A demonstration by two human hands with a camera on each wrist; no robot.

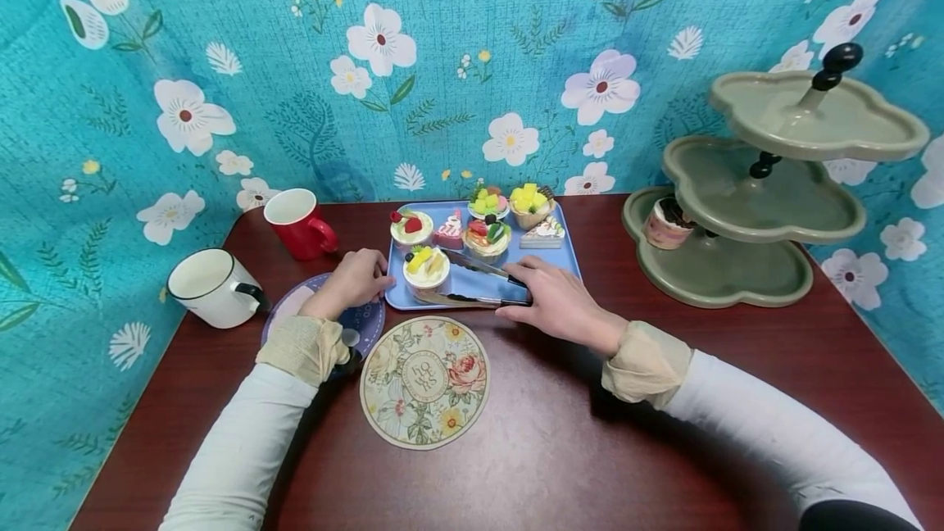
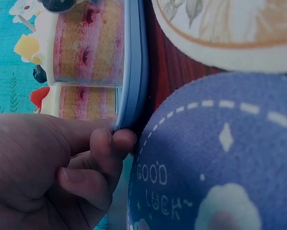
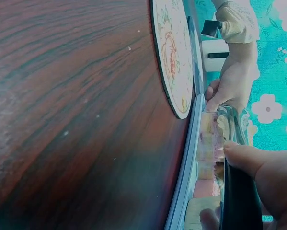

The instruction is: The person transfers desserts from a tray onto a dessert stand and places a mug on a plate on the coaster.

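My left hand (image 1: 352,279) pinches the left rim of a blue tray (image 1: 566,262) between thumb and fingers; the left wrist view shows this grip close up. With my right hand (image 1: 551,300) I hold black-handled metal tongs (image 1: 487,301). Their arms are spread on either side of a dessert cup (image 1: 426,267) topped with cream, yellow fruit and a dark berry. Whether the tips touch the cup is unclear. Also on the tray are a strawberry-topped cup (image 1: 411,229), a pink cake slice (image 1: 449,231), a mixed-fruit cup (image 1: 487,238), a white cake slice (image 1: 542,233) and fruit tarts (image 1: 531,205).
On the right stands a three-tier green stand (image 1: 745,277) with one dessert cup (image 1: 667,224) on its bottom tier. A red mug (image 1: 295,224) and a white mug (image 1: 212,289) are at left. A purple mat (image 1: 372,319) lies under my left wrist, a floral round mat (image 1: 425,383) before the tray.
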